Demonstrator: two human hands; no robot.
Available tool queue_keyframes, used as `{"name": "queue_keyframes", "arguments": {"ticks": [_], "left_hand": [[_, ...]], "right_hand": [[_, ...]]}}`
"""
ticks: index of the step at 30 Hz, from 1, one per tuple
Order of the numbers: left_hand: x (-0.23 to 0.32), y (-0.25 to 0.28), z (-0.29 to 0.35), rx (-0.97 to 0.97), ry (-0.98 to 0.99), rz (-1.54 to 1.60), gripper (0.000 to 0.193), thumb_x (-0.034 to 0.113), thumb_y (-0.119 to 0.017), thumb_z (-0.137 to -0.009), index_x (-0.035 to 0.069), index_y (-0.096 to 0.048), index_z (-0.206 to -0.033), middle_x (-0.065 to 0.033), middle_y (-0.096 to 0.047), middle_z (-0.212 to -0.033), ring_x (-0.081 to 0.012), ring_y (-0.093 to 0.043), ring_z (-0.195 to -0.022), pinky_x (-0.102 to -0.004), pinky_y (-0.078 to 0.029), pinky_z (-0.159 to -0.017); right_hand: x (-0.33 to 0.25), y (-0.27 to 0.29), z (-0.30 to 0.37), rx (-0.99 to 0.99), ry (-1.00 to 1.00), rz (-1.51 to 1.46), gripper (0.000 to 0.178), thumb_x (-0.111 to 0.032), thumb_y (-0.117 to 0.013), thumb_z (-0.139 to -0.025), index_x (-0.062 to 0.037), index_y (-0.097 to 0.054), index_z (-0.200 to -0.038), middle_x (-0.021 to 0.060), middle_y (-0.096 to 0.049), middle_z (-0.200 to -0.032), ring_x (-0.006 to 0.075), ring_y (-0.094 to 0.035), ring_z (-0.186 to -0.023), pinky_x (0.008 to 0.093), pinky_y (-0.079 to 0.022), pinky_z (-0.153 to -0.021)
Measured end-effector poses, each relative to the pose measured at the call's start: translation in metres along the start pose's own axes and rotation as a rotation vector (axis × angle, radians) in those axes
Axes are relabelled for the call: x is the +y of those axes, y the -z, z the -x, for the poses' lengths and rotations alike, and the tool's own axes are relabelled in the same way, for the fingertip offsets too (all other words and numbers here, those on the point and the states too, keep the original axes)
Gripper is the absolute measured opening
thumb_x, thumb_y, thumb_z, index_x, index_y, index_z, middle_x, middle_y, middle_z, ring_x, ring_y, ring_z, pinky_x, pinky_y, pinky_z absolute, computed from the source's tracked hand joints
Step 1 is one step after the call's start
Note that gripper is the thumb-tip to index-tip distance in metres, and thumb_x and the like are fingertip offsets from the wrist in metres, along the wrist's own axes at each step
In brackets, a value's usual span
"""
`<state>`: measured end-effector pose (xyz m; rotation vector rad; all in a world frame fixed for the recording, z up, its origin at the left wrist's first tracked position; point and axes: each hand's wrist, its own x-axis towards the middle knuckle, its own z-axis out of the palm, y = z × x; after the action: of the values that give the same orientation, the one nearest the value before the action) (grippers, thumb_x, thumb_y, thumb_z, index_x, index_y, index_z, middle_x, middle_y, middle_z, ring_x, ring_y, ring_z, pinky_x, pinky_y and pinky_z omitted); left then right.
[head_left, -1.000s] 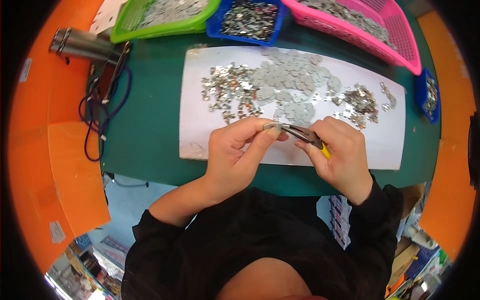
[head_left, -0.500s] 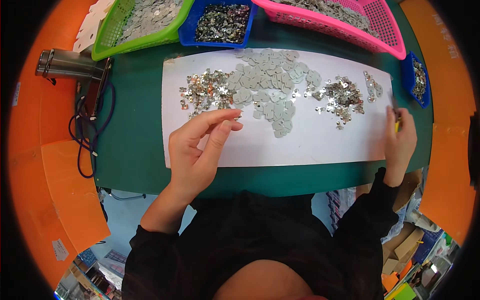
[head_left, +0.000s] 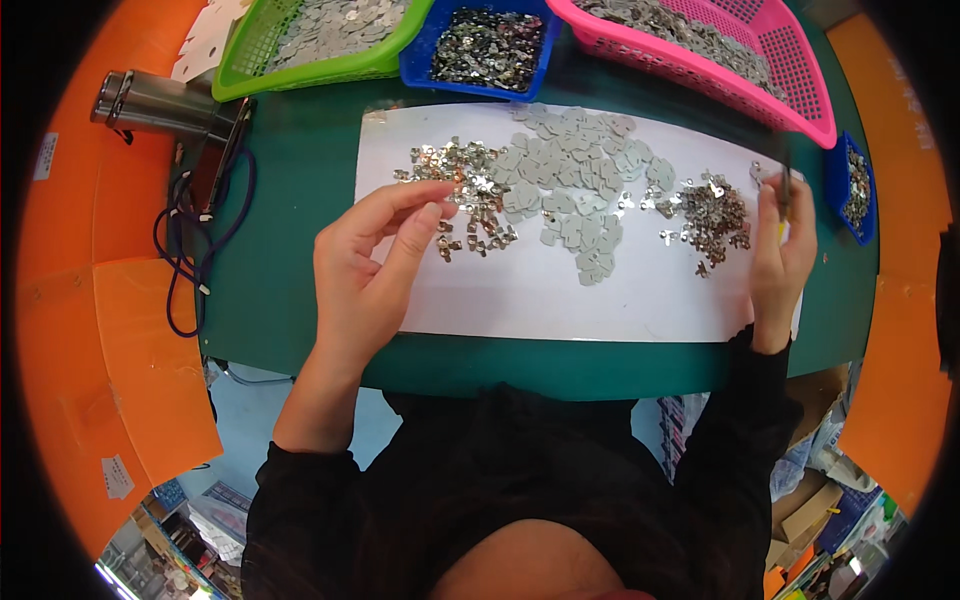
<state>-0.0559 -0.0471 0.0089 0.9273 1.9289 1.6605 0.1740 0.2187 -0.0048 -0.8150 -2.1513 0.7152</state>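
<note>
Two hands, well apart over a white board [head_left: 560,315] on the green counter [head_left: 290,260]. Clock readings from board centre, twelve at the far side.

Left hand [head_left: 355,265] at nine o'clock, fingertips over the near side of the left pile of silver clips [head_left: 472,190]. Grip nearly pinched, thumb just below forefinger. Too small to tell whether a clip sits between the tips.

Right hand [head_left: 785,262] between three and four, at the board's edge. Grip wrapped round yellow-handled pliers [head_left: 785,196], dark nose pointing to twelve. Spread of the nose not readable.

Change: a second ago the hands meet near six, pliers on a small grey piece; half a second ago they are already parted. Since then the left has drifted further toward nine, the right slightly inward. My reading: pliers and left fingers no longer share a piece; left side is now at the clip supply.

Grey discs [head_left: 578,155] spread from twelve down past centre. Second clip pile [head_left: 714,215] at three, just beside the right hand.

Around the far edge: green basket [head_left: 310,82] at ten, blue tray [head_left: 470,92] at eleven, pink basket [head_left: 690,88] at one.
</note>
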Motion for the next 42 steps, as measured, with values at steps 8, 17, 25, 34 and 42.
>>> {"name": "queue_keyframes", "arguments": {"ticks": [8,17,25,34,42], "left_hand": [[-0.003,-0.021,-0.040,-0.190,-0.220,-0.507,0.013,0.010,-0.074,-0.080,0.006,-0.071,-0.093,-0.0053,-0.066,-0.088,-0.0228,-0.061,-0.084,-0.0356,-0.048,-0.077],[-0.018,-0.060,-0.075,-0.255,-0.573,-0.697,0.013,0.012,-0.076,-0.076,0.009,-0.070,-0.087,-0.0035,-0.062,-0.087,-0.0251,-0.057,-0.091,-0.0392,-0.044,-0.082],[0.010,-0.054,-0.048,-0.304,-0.047,-0.043,0.014,0.005,-0.072,-0.085,0.001,-0.069,-0.098,-0.0054,-0.069,-0.084,-0.0124,-0.064,-0.074,-0.0244,-0.049,-0.066],[0.012,-0.056,-0.004,-0.346,0.603,0.721,0.027,-0.003,-0.065,-0.089,-0.005,-0.062,-0.115,-0.0104,-0.067,-0.099,-0.0218,-0.070,-0.092,-0.0289,-0.057,-0.078],[0.018,-0.053,0.004,-0.332,0.419,0.499,0.021,-0.006,-0.065,-0.088,-0.006,-0.062,-0.109,-0.0096,-0.067,-0.095,-0.0193,-0.070,-0.088,-0.0287,-0.057,-0.080]], "right_hand": [[-0.021,-0.013,0.022,-0.056,-0.028,-0.608,0.024,-0.027,-0.038,-0.104,-0.0070,-0.042,-0.116,0.0226,-0.047,-0.134,0.0301,-0.037,-0.134,0.0463,-0.019,-0.116],[-0.037,-0.006,0.029,-0.017,0.094,-0.588,0.015,-0.020,-0.053,-0.099,-0.0064,-0.048,-0.102,0.0150,-0.058,-0.107,0.0224,-0.054,-0.101,0.0383,-0.041,-0.095],[-0.041,-0.018,0.030,-0.263,0.210,0.298,0.018,-0.001,-0.075,-0.076,-0.0032,-0.065,-0.092,0.0087,-0.055,-0.079,0.0255,-0.053,-0.075,0.0326,-0.042,-0.065],[-0.079,-0.021,0.031,-0.260,0.005,-0.058,0.009,-0.001,-0.069,-0.084,0.0011,-0.060,-0.088,0.0054,-0.058,-0.079,0.0176,-0.054,-0.073,0.0292,-0.042,-0.066],[-0.095,-0.034,0.023,-0.578,-0.236,-0.391,0.012,-0.008,-0.067,-0.086,0.0012,-0.059,-0.085,0.0054,-0.059,-0.074,0.0132,-0.055,-0.067,0.0270,-0.043,-0.064]]}}
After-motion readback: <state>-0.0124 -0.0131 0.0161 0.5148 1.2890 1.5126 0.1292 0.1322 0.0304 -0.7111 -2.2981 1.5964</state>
